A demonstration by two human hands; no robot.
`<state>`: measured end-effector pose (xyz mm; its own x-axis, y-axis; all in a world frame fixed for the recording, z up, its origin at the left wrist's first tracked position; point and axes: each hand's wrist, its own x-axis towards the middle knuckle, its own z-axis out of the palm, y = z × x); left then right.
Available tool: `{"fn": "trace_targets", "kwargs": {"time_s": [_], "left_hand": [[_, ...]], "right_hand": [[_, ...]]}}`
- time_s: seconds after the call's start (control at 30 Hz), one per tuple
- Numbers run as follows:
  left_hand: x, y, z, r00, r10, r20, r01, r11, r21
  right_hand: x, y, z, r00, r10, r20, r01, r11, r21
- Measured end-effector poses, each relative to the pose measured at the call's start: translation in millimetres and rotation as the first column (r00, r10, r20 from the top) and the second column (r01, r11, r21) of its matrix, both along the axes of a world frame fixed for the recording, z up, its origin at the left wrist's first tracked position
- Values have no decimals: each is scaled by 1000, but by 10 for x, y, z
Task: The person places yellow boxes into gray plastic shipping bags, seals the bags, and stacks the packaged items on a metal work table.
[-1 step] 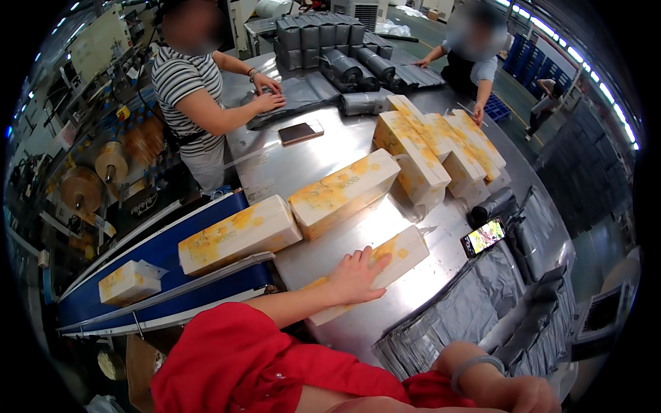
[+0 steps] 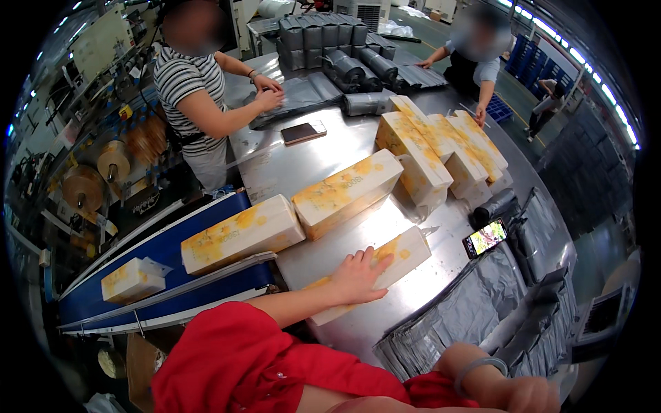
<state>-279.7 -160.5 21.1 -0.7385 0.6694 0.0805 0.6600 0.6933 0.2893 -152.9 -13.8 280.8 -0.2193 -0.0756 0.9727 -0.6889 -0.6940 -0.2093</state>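
My left hand (image 2: pixel 359 277) lies on top of a long white pack (image 2: pixel 405 256) with a yellow flower print, likely tissue paper, near the table's front. Its fingers are apart and the thumb points right. Wrapped in loose film, the pack's far end reaches past my fingers. At the lower right is my right hand (image 2: pixel 527 394), blurred and cut by the picture's edge; its fingers are hard to make out. It is nearest a stack of flat grey plastic bags (image 2: pixel 447 310). Two like packs follow in line, one on the table (image 2: pixel 348 193) and one on the belt (image 2: pixel 242 234).
A blue conveyor belt (image 2: pixel 206 224) enters from the left, carrying a smaller pack (image 2: pixel 132 281). More flower-print packs (image 2: pixel 416 158) stand grouped at right. Two phones (image 2: pixel 303 132) (image 2: pixel 485 238) lie on the metal table (image 2: pixel 265 162). Two co-workers stand across it beside stacked grey bundles (image 2: pixel 320 41).
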Motion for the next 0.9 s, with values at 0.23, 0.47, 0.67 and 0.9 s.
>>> {"fn": "trace_targets", "kwargs": {"time_s": [0.23, 0.47, 0.67, 0.9], "left_hand": [[11, -51, -56, 998, 44, -54, -42, 998, 37], [10, 102, -49, 999, -37, 36, 36, 999, 30], [226, -174, 29, 999, -34, -5, 34, 996, -79], [-485, -113, 64, 583, -266, 768, -250, 840, 481]], "right_hand": [[311, 152, -19, 885, -406, 228, 323, 888, 328], [147, 626, -988, 94, -968, 231, 800, 212, 561], [651, 874, -1960, -370, -758, 537, 485, 336, 807], [1562, 1009, -2196, -539, -611, 580, 602, 203, 772]]}}
